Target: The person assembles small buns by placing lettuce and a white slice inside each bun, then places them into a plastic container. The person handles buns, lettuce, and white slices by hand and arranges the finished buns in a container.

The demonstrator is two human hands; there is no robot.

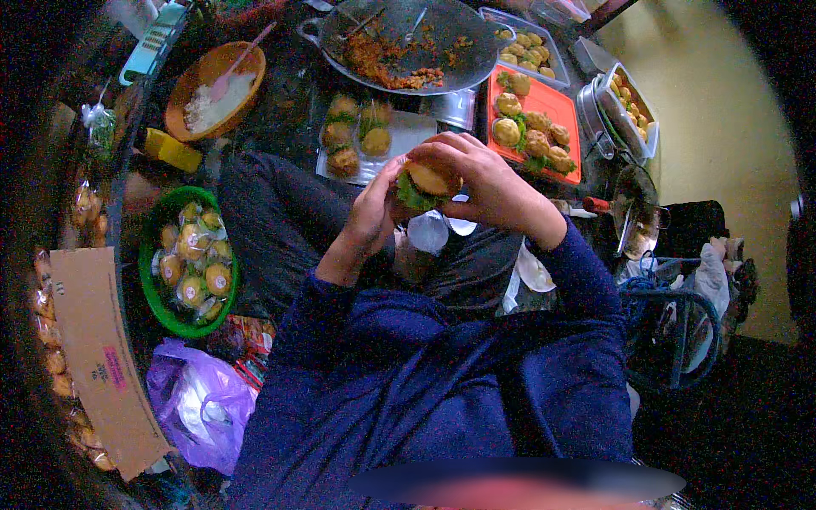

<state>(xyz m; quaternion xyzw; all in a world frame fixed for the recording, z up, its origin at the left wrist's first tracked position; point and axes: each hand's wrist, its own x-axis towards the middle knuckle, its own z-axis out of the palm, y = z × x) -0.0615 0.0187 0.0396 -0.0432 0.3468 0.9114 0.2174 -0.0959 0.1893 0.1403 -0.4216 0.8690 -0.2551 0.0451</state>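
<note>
Between my two hands is a round filled bun with green lettuce sticking out of its side. My left hand is wrapped round its left side. The fingers of my right hand curl over the top and right edge. Just beyond my hands, several filled buns stand in rows on a clear plastic sheet. To the right, an orange tray carries more buns with lettuce. Below my hands, small white round pieces show near my lap; I cannot make out what they are.
A large wok with reddish filling and utensils stands at the back. An orange bowl with white contents and a pink spoon is far left. Nearer are a green basket of wrapped buns, a purple bag and a cardboard piece.
</note>
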